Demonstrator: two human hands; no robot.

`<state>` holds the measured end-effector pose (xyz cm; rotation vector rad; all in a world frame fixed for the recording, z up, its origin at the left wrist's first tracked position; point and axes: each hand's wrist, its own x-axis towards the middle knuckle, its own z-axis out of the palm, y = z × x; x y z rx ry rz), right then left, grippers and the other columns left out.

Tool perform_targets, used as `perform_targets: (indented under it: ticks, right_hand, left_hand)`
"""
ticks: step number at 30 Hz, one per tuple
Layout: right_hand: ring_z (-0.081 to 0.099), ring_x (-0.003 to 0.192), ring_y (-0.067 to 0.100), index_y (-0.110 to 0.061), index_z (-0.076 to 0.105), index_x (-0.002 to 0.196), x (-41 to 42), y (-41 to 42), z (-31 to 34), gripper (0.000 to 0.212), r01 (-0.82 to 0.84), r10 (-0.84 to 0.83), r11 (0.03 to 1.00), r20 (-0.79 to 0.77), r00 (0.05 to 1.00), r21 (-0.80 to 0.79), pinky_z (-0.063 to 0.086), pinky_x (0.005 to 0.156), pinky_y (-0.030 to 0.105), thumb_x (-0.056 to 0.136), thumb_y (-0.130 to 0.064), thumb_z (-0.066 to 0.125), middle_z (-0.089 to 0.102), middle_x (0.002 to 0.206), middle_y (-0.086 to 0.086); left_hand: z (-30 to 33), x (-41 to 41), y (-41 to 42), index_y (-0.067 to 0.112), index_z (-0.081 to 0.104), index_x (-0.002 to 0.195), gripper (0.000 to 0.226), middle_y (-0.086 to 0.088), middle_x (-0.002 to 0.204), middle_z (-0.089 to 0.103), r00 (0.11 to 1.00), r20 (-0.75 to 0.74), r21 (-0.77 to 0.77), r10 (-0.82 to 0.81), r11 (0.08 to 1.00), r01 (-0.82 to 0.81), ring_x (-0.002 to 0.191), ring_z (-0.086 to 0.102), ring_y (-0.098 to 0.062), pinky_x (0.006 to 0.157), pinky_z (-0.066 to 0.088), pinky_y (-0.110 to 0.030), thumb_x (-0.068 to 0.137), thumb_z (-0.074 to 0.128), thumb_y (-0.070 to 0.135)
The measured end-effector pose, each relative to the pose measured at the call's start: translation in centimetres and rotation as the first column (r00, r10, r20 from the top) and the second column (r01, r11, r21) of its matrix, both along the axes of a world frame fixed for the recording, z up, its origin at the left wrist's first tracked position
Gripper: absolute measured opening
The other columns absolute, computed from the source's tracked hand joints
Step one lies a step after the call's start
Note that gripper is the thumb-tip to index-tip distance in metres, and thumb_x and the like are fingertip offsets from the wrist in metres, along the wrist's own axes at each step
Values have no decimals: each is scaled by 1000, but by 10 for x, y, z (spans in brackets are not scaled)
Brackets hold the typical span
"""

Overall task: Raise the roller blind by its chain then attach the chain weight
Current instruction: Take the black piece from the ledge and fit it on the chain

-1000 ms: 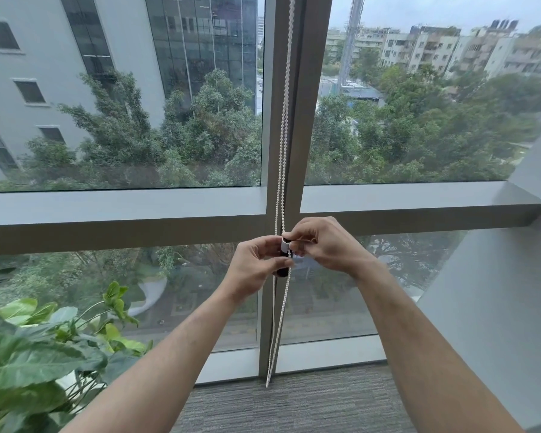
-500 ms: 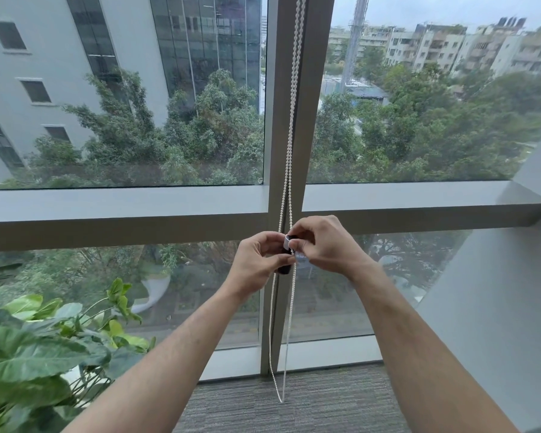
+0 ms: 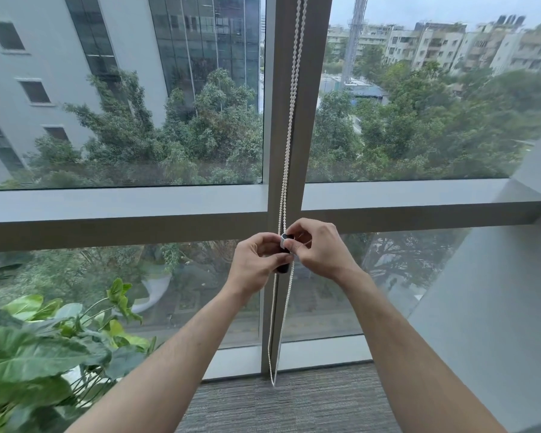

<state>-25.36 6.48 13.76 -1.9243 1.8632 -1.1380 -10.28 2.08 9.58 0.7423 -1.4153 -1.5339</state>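
Observation:
A white beaded chain [image 3: 290, 120] hangs as a loop down the front of the grey window mullion [image 3: 313, 120], and its bottom end dangles just above the carpet. A small dark chain weight [image 3: 283, 266] with a pale top sits on the chain at the level of the horizontal frame bar. My left hand [image 3: 256, 264] grips the weight from the left. My right hand [image 3: 317, 246] pinches its top from the right, thumb and fingers closed on it. The blind itself is out of view above.
A leafy green potted plant [image 3: 44, 354] stands at the lower left by the glass. A grey wall [image 3: 497, 307] juts in on the right. Grey carpet [image 3: 294, 407] lies below the window frame.
Both hands have stayed on the weight at about the same height. The chain's bottom loop has swung sideways. The view has shifted slightly.

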Motion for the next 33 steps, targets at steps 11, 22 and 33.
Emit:
perform_targets:
  ticks: [11,22,33]
  right_hand:
    - [74,85,29,-9,65,109,-1,9,-28,64,-209,-122,912,722,681,352,59,85,44,80,-65,57,72,92,13]
    - [67,83,17,-6,72,101,10,15,-43,35,-277,-54,922,798,600,271,52,81,29,76,-31,74,71,87,3]
    - [71,105,28,-13,71,111,29,30,-89,44,-177,-81,950,750,656,257,54,97,33,72,-27,84,73,108,22]
  left_hand:
    - [-5,7,-3,-3,65,97,32,-19,94,72,999,22,-62,-38,997,39,82,70,-20,77,58,-29,69,76,-14]
    - [-14,20,-3,19,71,101,33,-15,104,74,968,194,-132,-160,973,187,85,67,-19,89,53,-51,72,80,4]
    - [-21,34,6,10,72,92,6,-7,84,73,946,308,-130,-97,981,142,78,66,-12,79,54,-33,88,68,8]
